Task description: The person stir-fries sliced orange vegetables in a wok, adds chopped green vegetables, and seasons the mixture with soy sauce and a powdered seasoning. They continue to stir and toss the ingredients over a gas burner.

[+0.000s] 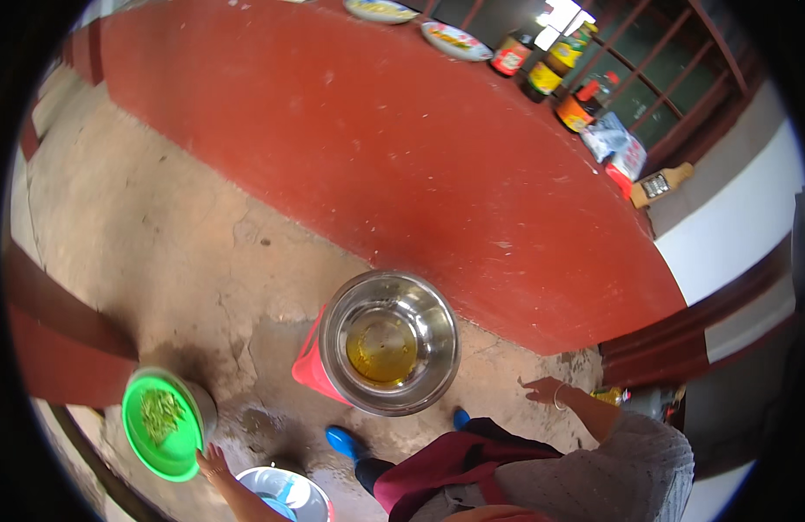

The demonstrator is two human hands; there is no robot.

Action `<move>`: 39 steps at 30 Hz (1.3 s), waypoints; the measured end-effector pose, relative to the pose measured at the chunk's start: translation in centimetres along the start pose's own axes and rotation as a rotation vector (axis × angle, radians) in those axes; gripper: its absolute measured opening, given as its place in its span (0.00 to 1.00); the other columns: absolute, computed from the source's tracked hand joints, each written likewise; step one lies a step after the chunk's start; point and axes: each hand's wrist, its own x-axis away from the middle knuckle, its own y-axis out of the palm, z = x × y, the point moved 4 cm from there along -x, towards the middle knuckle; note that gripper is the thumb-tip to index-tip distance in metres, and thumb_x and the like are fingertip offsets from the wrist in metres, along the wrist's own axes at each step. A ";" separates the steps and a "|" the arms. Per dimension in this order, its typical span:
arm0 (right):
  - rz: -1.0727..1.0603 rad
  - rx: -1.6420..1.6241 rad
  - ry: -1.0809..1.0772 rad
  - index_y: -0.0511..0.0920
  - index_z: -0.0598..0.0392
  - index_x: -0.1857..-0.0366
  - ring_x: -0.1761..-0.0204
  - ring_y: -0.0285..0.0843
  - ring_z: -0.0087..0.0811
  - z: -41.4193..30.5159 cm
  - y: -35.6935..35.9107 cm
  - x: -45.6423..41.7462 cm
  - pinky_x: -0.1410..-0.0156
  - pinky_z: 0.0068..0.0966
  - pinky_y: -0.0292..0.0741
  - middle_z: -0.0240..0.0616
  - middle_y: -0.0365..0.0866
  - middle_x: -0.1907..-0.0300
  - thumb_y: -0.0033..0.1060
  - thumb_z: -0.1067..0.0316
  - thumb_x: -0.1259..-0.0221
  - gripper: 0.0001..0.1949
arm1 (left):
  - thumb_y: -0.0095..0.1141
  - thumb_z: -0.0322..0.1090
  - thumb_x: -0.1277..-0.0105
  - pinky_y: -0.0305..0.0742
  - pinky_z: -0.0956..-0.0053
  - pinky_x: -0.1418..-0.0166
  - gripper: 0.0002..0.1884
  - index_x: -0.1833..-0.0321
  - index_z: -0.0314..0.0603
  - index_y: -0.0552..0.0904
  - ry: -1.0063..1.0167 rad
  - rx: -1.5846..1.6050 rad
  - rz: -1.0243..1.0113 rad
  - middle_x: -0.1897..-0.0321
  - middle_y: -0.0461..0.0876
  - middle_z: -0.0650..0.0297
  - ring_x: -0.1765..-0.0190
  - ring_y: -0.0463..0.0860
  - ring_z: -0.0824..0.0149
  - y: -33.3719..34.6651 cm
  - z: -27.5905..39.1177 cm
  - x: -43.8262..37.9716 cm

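My left hand (212,460) is at the lower left, at the rim of a green plastic basin (182,450) that holds cut green vegetables (159,415); its fingers seem to grip the rim. To the right of my legs, my right hand (543,390) reaches out with its fingers apart and nothing in it; a bracelet is on the wrist. In front of me a large stainless steel bowl (435,313) stands on a red plastic stool (314,368), with yellowish oily liquid (381,349) in its bottom.
A metal basin (317,491) with a blue item stands beside my left arm. Along the top of the red wall (350,130) are plates of food (456,42), sauce bottles (510,55), plastic packets (627,156) and a wooden grater (660,184). Wet patches mark the concrete floor.
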 end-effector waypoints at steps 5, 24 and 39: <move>0.369 -0.140 0.005 0.75 0.45 0.53 0.71 0.78 0.41 -4.8 -12.6 1.3 0.61 0.33 0.75 0.43 0.79 0.73 0.52 0.54 0.47 0.17 | 0.43 0.52 0.40 0.65 0.63 0.47 0.30 0.36 0.54 0.58 -0.140 -0.373 -0.027 0.39 0.60 0.52 0.41 0.68 0.59 1.9 -3.3 2.6; 1.254 -0.899 -0.767 0.78 0.48 0.68 0.75 0.70 0.23 -5.2 -75.5 6.4 0.70 0.22 0.69 0.26 0.76 0.75 0.50 0.49 0.42 0.15 | 0.48 0.33 0.38 0.67 0.77 0.54 0.26 0.36 0.43 0.61 0.761 -0.683 -0.784 0.49 0.73 0.61 0.53 0.77 0.68 33.0 -14.3 44.7; 1.313 0.203 -0.095 0.78 0.53 0.58 0.51 0.75 0.41 -16.2 -76.8 -7.6 0.51 0.35 0.73 0.45 0.76 0.54 0.47 0.59 0.45 0.15 | 0.45 0.25 0.39 0.71 0.77 0.55 0.24 0.39 0.35 0.63 0.807 -0.810 -0.686 0.54 0.74 0.57 0.61 0.78 0.67 24.1 -18.0 51.6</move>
